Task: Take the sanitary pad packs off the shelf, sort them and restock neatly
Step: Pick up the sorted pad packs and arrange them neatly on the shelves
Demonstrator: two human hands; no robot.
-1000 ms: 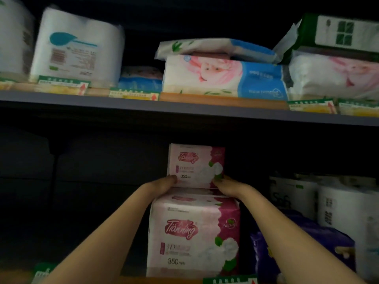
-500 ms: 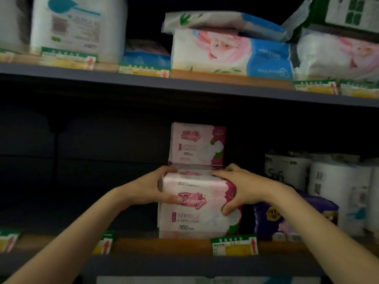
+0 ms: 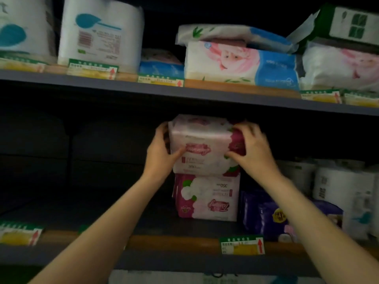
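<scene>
A pink and white sanitary pad pack (image 3: pixel 202 146) is held between both hands, just under the upper shelf board. My left hand (image 3: pixel 162 152) grips its left side, thumb on the front. My right hand (image 3: pixel 253 148) grips its right side and top corner. Directly below it, a second pink and white pad pack (image 3: pixel 207 198) stands on the middle shelf (image 3: pixel 168 243) with its print upside down. The held pack's bottom edge meets the lower pack's top; whether it rests on it I cannot tell.
Dark purple packs (image 3: pixel 270 219) and white paper rolls (image 3: pixel 344 193) fill the middle shelf's right side. The upper shelf (image 3: pixel 123 89) carries white roll packs and tissue packs (image 3: pixel 242 62). Price tags (image 3: pixel 242 245) line both shelf edges. The shelf space left of the pink packs is dark.
Both hands lifted the front pink pack from the shelf and raised it above the other pink pack, which now shows its print upside down.
</scene>
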